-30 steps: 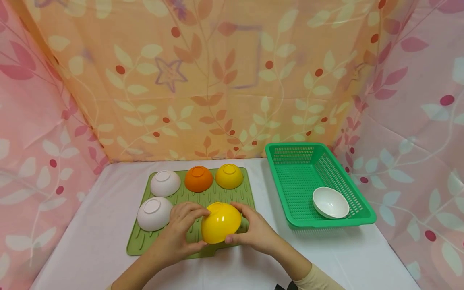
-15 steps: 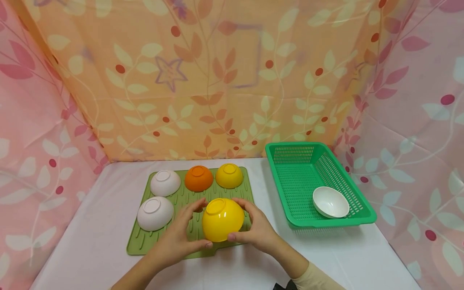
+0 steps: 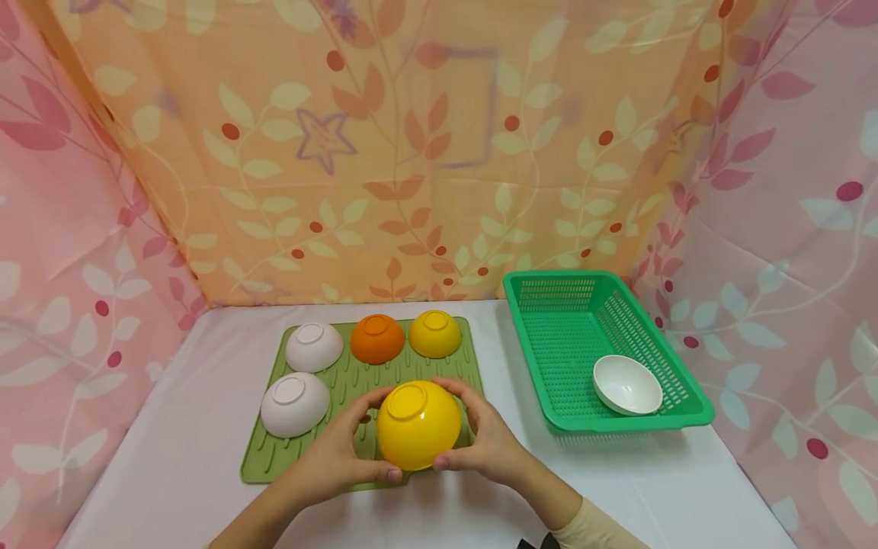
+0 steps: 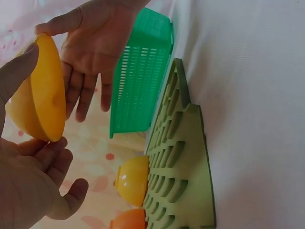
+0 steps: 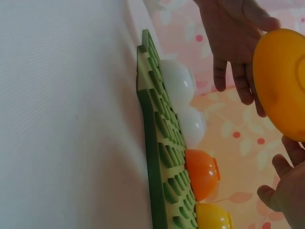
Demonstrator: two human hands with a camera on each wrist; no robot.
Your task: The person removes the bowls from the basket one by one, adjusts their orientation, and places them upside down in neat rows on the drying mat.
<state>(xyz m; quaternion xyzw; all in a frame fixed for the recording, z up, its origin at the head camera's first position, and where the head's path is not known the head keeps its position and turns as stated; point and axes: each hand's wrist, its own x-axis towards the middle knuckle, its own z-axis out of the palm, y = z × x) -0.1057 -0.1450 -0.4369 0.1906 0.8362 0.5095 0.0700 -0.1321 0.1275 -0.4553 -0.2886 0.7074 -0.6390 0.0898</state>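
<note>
Both hands hold a large yellow bowl (image 3: pixel 418 425) upside down, lifted a little above the front of the green ridged mat (image 3: pixel 357 379). My left hand (image 3: pixel 341 451) grips its left side, thumb near the front rim and fingers at the back. On the opposite side, my right hand (image 3: pixel 485 442) grips it the same way. The left wrist view shows the bowl (image 4: pixel 40 90) between my left hand (image 4: pixel 28 191) and my right hand (image 4: pixel 93 43). In the right wrist view the bowl (image 5: pixel 281 81) hangs clear of the mat (image 5: pixel 157 143).
On the mat, upside down, stand two white bowls (image 3: pixel 313 345) (image 3: pixel 293 404), an orange bowl (image 3: pixel 377 338) and a small yellow bowl (image 3: pixel 434 333). A green basket (image 3: pixel 617 423) at the right holds an upright white bowl (image 3: pixel 626 383). Patterned cloth walls enclose the white table.
The yellow bowl has risen off the mat and come slightly toward me, its base turning more to the camera. Both hands moved with it.
</note>
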